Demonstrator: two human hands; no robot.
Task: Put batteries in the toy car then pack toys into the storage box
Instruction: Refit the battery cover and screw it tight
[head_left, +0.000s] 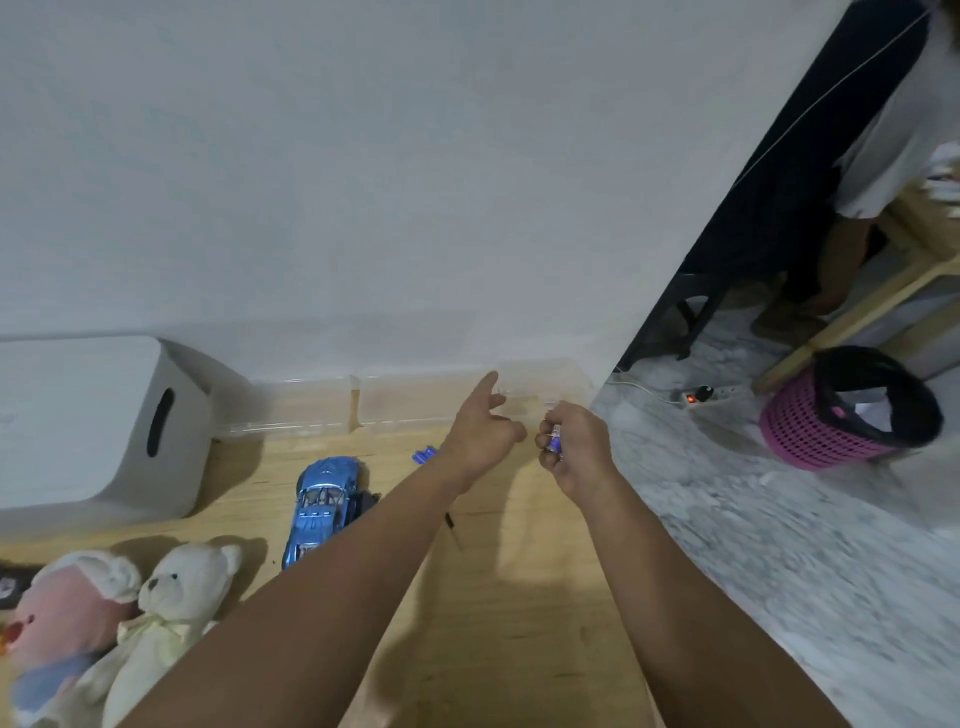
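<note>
While the right hand (574, 447) grips a small blue-and-white battery pack (556, 439) with its fingers (545, 441) curled round it, the left hand (483, 434) is extended toward the far edge of the desk (519, 597), index finger straight and the other fingers loosely bent, holding nothing. Both hands hover above the far right part of the desk, near the clear plastic trays (363, 405) that stand against the wall (363, 182). The blue toy car (322, 506) lies on the desk to the left of the left forearm, apart from both hands, and a few loose blue batteries (425, 454) lie just beside the left wrist, toward the far edge. A thin dark tool (453, 530), possibly a screwdriver, lies near the car under the forearm. The white storage box (93, 426) stands at the far left of the desk, and two plush toys (119, 623) lie near the left front edge. Judged from this layout, the battery step is in hand: cells are being freed from their pack, and the car is not yet loaded. The next move calls for bringing the batteries to the car, exposing its battery compartment, which is not visible here, and seating each cell in correct polarity. Packing of the toys has not begun.
</note>
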